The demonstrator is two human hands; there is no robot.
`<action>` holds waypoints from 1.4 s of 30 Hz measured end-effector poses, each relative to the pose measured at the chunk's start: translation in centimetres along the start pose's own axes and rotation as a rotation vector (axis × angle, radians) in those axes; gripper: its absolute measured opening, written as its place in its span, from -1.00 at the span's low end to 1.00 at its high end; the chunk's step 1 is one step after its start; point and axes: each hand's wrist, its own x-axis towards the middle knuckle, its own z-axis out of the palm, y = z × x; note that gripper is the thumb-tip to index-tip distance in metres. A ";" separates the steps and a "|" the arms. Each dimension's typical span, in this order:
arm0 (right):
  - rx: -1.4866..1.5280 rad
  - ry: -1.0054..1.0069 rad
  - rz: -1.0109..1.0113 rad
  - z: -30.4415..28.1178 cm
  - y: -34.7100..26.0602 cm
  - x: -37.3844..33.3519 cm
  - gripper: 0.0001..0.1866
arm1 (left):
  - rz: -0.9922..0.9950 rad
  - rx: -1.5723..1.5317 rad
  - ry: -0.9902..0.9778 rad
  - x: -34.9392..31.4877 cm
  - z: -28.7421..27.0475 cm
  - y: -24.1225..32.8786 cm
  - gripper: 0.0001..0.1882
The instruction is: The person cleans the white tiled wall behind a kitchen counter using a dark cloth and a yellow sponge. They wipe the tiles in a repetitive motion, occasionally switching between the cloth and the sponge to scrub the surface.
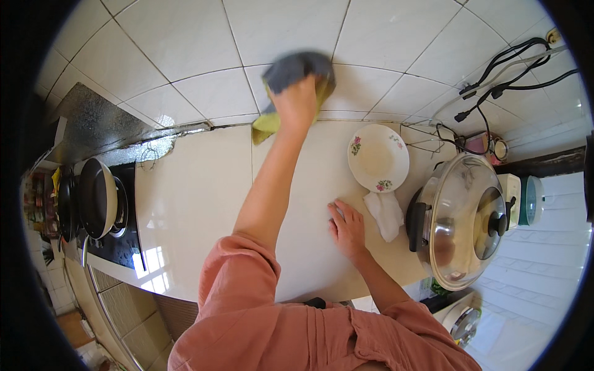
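Note:
My left hand (296,102) is stretched out to the tiled wall (179,37), closed around a grey and yellow-green cloth (300,69). The cloth lies against the tiles just above the counter's back edge and is smeared by motion. One yellow-green corner hangs down toward the counter (185,204). My right hand (348,229) rests on the countertop with its fingers apart and nothing in them. Close to it on the right are a crumpled white cloth or tissue (385,216) and a white plate (378,159) with pink flowers on its rim.
A large steel pot (424,247) with a glass lid (461,229) stands at the right. Black cables (513,68) hang on the wall above it. At the left, a frying pan (99,198) sits on a black stove (124,247), beside a dark panel (96,120).

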 end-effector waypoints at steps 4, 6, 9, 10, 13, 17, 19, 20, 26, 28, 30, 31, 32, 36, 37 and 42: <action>0.011 -0.024 0.032 -0.2 -0.3 -0.1 -0.42 | -0.417 -0.948 -0.013 7.1 -2.7 5.5 -0.78; 0.023 -0.008 0.033 -0.2 -0.5 -0.3 -0.43 | -0.397 -0.745 -0.160 5.4 -2.9 7.5 -0.78; 0.033 0.015 0.002 -0.6 -0.3 0.4 -0.43 | -0.383 -0.572 -0.192 -1.2 1.8 3.3 -0.78; 0.043 0.012 0.015 -0.6 -0.5 -0.1 -0.44 | -0.421 -0.533 -0.214 -1.9 2.0 2.5 -0.79; 0.064 -0.001 0.017 -0.6 -0.3 -0.1 -0.45 | -0.409 -0.508 -0.204 -1.6 2.2 2.4 -0.83; 0.063 -0.022 0.044 -0.6 -0.3 -0.4 -0.46 | -0.093 -0.673 -0.083 2.3 2.3 6.8 -0.79; 0.078 -0.020 0.054 -0.9 -0.2 -0.1 -0.47 | 0.005 -0.425 -0.277 0.2 3.8 6.7 -0.78; 0.083 -0.011 0.054 -0.8 -0.1 -0.1 -0.47 | -0.022 -0.329 -0.375 -1.6 5.2 5.5 -0.82; 0.079 0.018 0.048 -0.5 0.0 -0.2 -0.46 | -0.136 -0.158 -0.597 -9.7 7.4 -4.5 -0.83; 0.079 0.011 0.036 -0.5 0.0 -0.1 -0.46 | -0.007 -0.206 -0.516 -8.7 8.6 -3.1 -0.91; 0.072 0.032 0.034 -0.1 0.4 0.2 -0.47 | -0.010 -0.233 -0.479 -6.7 8.7 0.4 -0.87; 0.072 0.031 0.041 0.0 0.3 -0.4 -0.47 | -0.172 -0.260 -0.526 -6.1 8.3 1.8 -0.86; 0.075 0.024 0.044 -0.1 0.4 -0.4 -0.47 | -0.206 -0.294 -0.583 -6.1 7.5 2.8 -0.84; 0.082 0.024 0.018 -0.4 0.2 0.0 -0.46 | -0.370 -0.246 -0.626 -9.1 6.4 -1.5 -0.78; 0.078 0.025 0.026 -0.1 0.2 -0.2 -0.46 | -0.334 -0.221 -0.601 -8.7 6.3 -0.9 -0.78; 0.086 0.004 0.046 0.2 0.6 -0.4 -0.46 | -0.331 -0.581 -0.366 -2.2 3.4 4.6 -0.74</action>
